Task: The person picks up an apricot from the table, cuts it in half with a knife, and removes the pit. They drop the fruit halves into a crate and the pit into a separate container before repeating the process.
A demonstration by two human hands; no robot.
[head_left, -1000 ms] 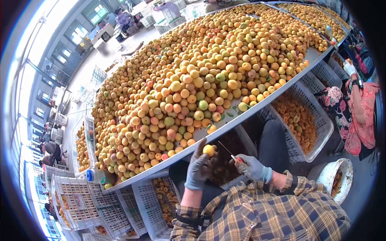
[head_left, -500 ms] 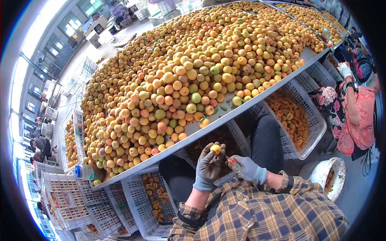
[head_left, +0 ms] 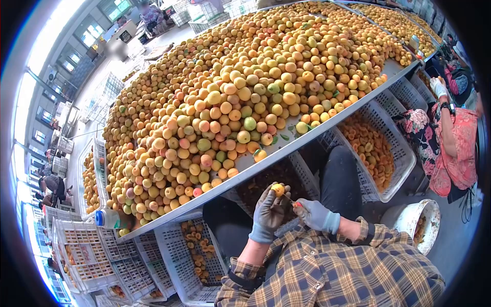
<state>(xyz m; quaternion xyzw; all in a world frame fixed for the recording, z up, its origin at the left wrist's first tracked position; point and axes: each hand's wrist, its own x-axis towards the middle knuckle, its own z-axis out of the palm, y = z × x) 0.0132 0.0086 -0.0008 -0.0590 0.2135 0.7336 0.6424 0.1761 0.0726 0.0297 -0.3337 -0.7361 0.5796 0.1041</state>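
Note:
Both of my hands wear grey gloves and are over my lap, near the table's metal edge. My left hand (head_left: 269, 212) is closed round a yellow-orange fruit (head_left: 278, 190), which shows at the fingertips. My right hand (head_left: 316, 214) grips a small tool with a red handle (head_left: 297, 204); its thin metal end points at the fruit. Beyond them, a large heap of whole fruit (head_left: 215, 112) covers the sloping table (head_left: 286, 151). Beneath the hands, a crate (head_left: 305, 174) holds dark contents that I cannot make out.
A crate of halved fruit (head_left: 404, 176) stands right of my legs, another crate (head_left: 171, 256) left. A white bucket (head_left: 432, 217) is at lower right. A blue-capped jar (head_left: 110, 219) sits at the table's left corner. A co-worker in pink floral clothing (head_left: 458, 158) sits at the right.
My left hand has moved slightly right with the fruit, whose visible face has turned. The tool's thin end now shows more clearly beside the fruit.

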